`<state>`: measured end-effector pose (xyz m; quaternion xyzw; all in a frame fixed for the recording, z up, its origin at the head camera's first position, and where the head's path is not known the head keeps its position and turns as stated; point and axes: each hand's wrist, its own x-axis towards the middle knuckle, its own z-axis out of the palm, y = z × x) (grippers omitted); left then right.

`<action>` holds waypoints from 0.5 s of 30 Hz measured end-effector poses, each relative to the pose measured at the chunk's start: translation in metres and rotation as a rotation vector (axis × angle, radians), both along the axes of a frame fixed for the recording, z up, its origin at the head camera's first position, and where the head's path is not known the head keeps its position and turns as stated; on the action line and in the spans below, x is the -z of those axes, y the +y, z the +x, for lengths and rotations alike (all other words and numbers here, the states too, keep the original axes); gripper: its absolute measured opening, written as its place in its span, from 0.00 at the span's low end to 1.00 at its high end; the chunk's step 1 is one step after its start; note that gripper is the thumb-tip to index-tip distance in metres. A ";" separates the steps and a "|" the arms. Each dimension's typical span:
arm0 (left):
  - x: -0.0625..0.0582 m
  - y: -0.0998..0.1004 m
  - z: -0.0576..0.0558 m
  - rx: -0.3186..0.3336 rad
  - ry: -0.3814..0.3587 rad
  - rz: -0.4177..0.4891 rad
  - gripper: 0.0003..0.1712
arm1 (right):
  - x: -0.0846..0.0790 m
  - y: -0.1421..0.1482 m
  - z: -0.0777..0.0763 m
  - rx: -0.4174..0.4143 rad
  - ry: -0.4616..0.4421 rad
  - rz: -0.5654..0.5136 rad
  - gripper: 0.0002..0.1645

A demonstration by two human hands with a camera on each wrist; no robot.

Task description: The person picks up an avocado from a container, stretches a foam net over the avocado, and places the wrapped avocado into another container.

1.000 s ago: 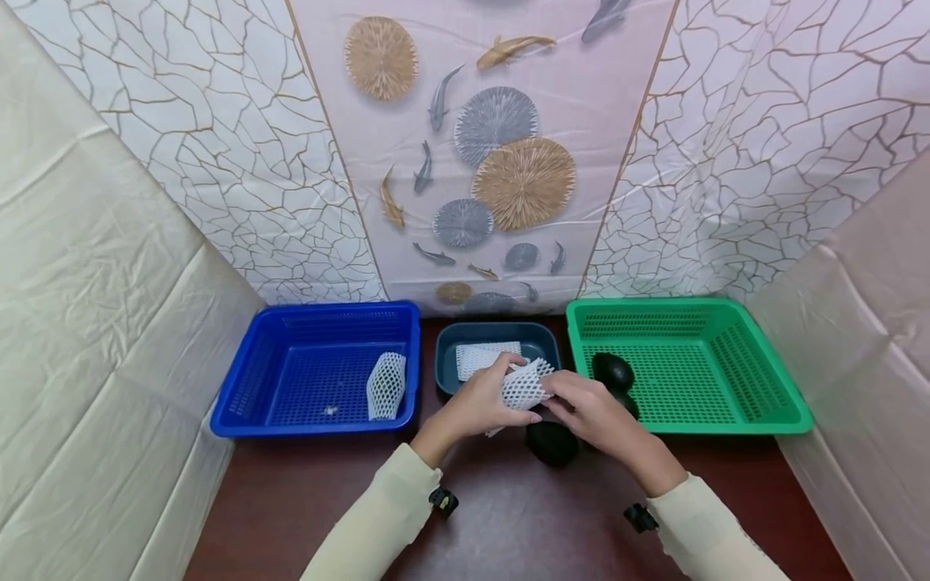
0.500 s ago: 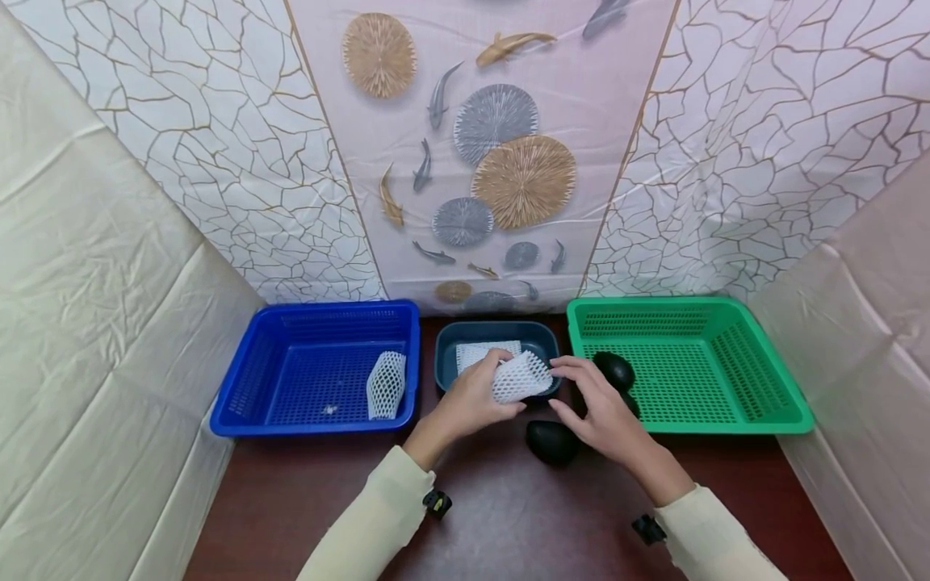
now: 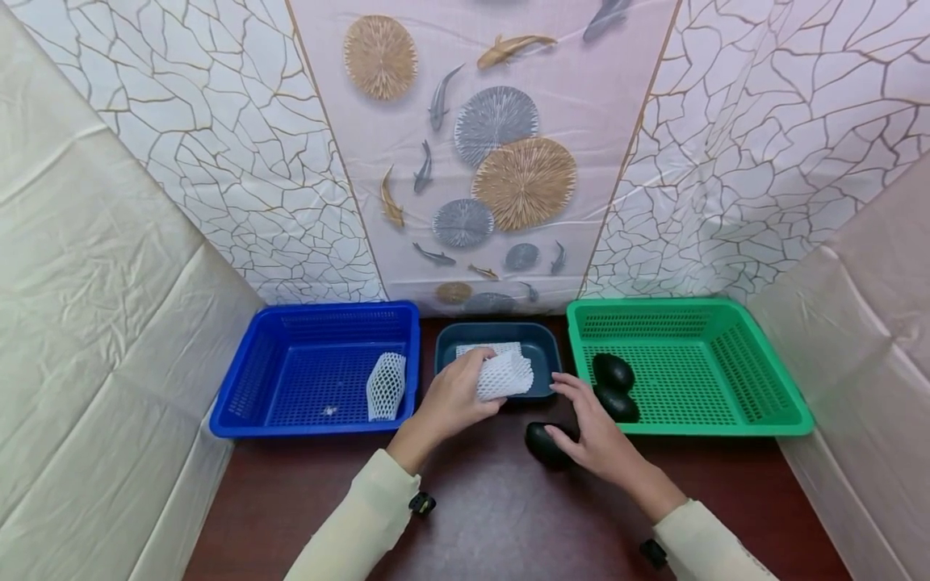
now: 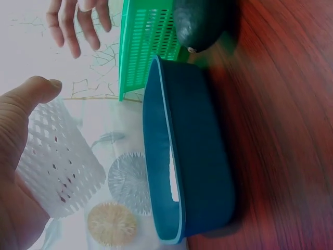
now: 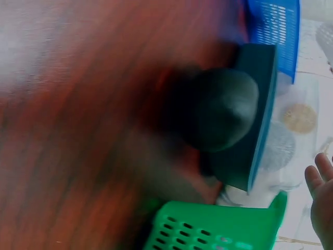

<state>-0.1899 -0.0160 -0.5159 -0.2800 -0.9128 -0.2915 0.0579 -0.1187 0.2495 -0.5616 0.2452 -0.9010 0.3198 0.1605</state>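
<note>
My left hand (image 3: 454,395) grips a white foam net sleeve (image 3: 504,376) between thumb and fingers, over the front of a small dark teal tray (image 3: 543,355). In the left wrist view the sleeve (image 4: 62,161) puffs out as a mesh tube. My right hand (image 3: 599,432) hovers with parted, relaxed fingers; its thumb overlaps a dark avocado (image 3: 543,445) in the head view. That avocado (image 5: 223,109) lies on the table before the tray, and the right wrist view shows the fingers (image 5: 323,166) apart from it. More white netting (image 3: 501,348) lies inside the tray.
On the left stands a blue basket (image 3: 312,429) with one foam net sleeve (image 3: 387,387) in it. A green basket (image 3: 726,428) on the right holds two dark avocados (image 3: 613,373) near its left wall. Fabric walls enclose the brown table (image 3: 501,516).
My right hand has let go of the sleeve's rim and moved down and back to the avocado. My left hand has drawn the sleeve leftward.
</note>
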 end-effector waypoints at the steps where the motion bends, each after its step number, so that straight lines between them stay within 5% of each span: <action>1: 0.000 -0.001 0.000 0.002 0.012 -0.008 0.44 | 0.002 0.000 0.001 0.000 -0.011 0.009 0.43; 8: 0.004 -0.010 -0.001 0.015 0.125 -0.027 0.43 | 0.017 0.002 0.007 0.025 -0.054 0.122 0.47; 15: 0.007 -0.016 0.000 0.027 0.148 -0.040 0.42 | 0.032 0.000 0.014 -0.015 -0.022 0.210 0.50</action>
